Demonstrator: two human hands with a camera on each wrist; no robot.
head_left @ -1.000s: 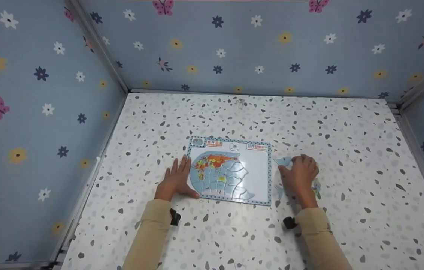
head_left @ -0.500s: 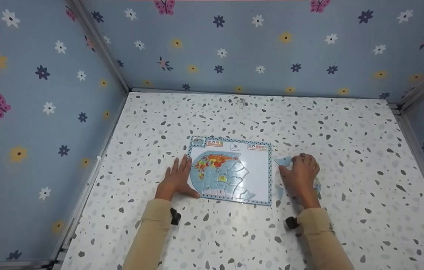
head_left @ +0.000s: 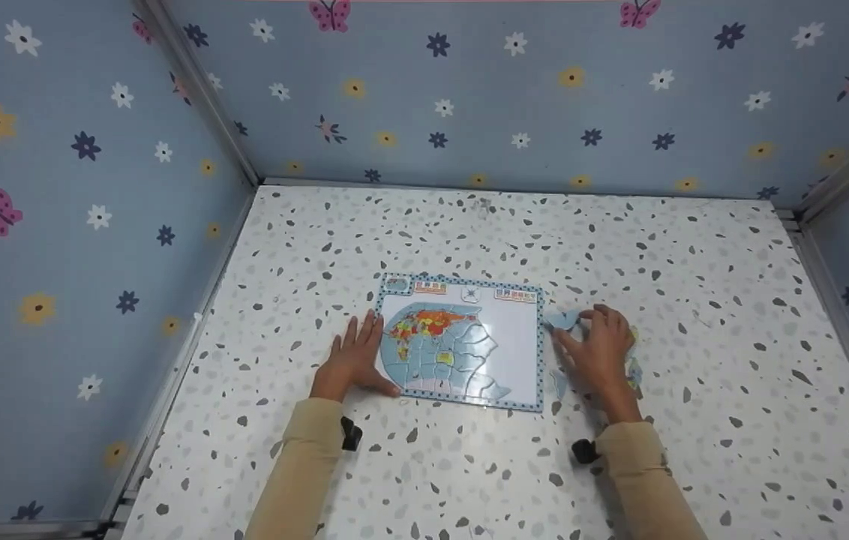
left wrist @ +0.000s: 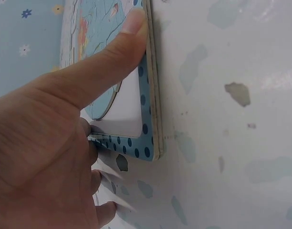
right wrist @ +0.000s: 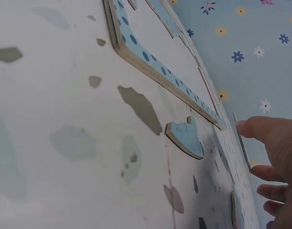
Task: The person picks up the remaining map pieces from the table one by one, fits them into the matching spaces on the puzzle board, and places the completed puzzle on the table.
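A world-map jigsaw board with a dotted blue border lies on the table, its left and middle filled with map pieces, its right part bare white. My left hand rests at its lower left corner, fingers spread along the side. In the left wrist view the thumb presses on the border. Just right of the board, my right hand pinches a pale blue puzzle piece between thumb and fingers. The right wrist view shows this puzzle piece edge-on, tilted up off the table.
A small blue puzzle piece lies below the right hand, seen closer as a loose piece in the right wrist view. More coloured pieces lie beyond that hand, partly hidden. Flower-patterned walls enclose the speckled table.
My right hand's thumb and fingers have shifted slightly left, and the pale blue piece has moved with them towards the board's right edge. The left hand has stayed in place.
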